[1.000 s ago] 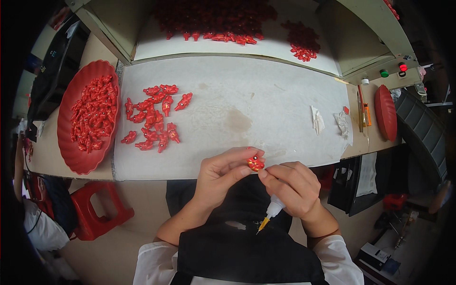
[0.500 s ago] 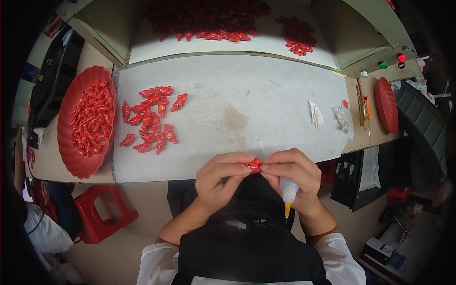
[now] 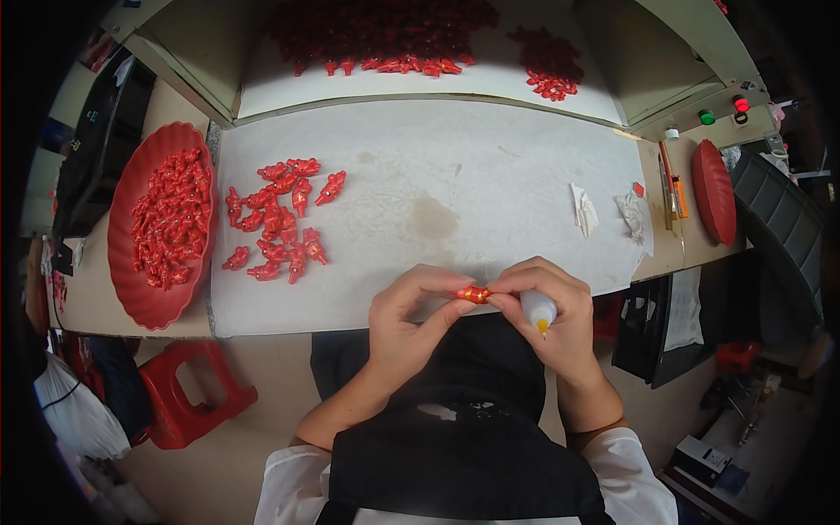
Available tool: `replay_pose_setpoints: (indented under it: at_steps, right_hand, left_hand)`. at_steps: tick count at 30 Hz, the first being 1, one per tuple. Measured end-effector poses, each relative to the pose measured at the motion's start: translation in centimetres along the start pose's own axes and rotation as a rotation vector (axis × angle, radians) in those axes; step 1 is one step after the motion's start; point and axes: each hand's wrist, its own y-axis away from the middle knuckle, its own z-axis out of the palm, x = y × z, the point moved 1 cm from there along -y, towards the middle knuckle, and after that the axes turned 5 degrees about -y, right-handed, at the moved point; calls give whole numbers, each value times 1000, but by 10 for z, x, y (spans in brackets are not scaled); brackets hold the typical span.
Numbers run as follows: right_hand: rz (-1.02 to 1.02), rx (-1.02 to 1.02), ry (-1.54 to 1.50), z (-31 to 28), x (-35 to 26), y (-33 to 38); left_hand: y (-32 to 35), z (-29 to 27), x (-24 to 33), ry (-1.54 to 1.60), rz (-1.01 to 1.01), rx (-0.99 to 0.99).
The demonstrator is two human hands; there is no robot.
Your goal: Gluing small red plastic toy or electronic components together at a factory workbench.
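A small red figurine (image 3: 474, 295) with gold marks is held just above the front edge of the white paper. My left hand (image 3: 404, 319) pinches its left end between thumb and fingers. On its right end, the thumb and forefinger of my right hand (image 3: 567, 322) are closed. That same hand also keeps a white squeeze bottle (image 3: 537, 308) with a narrow yellow tip in its curled fingers, tip toward my body. Several similar red figurines (image 3: 286, 229) lie loosely grouped on the paper to the left.
Left stands a red scalloped tray (image 3: 120, 254) heaped with small red pieces. A lit cabinet (image 3: 630, 52) at the back holds many more. Crumpled tissues (image 3: 584, 210), slim tools (image 3: 669, 188) and another red tray (image 3: 713, 192) are at right. A red stool (image 3: 188, 394) stands at lower left.
The figurine has been turned between my fingers, so its gold marks now face up. Both hands have risen slightly away from my body, and the bottle's tip has tilted up and right.
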Motion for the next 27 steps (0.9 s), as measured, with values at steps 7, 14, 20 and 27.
replay_pose_setpoints:
  at_steps: [7, 14, 20, 27]
  right_hand:
    - [41, -4, -30, 2, 4, -1]
    - [-91, 83, 69, 12, -3, -1]
    - [-46, -9, -5, 6, -4, -4]
    - [-45, -54, 15, -1, -5, -1]
  left_hand:
    - [0, 0, -3, 19, -49, -2]
    - [-1, -3, 5, 186, -54, 11]
    - [-3, -5, 8, 368, -287, -25]
    - [-4, -4, 2, 483, -341, -100]
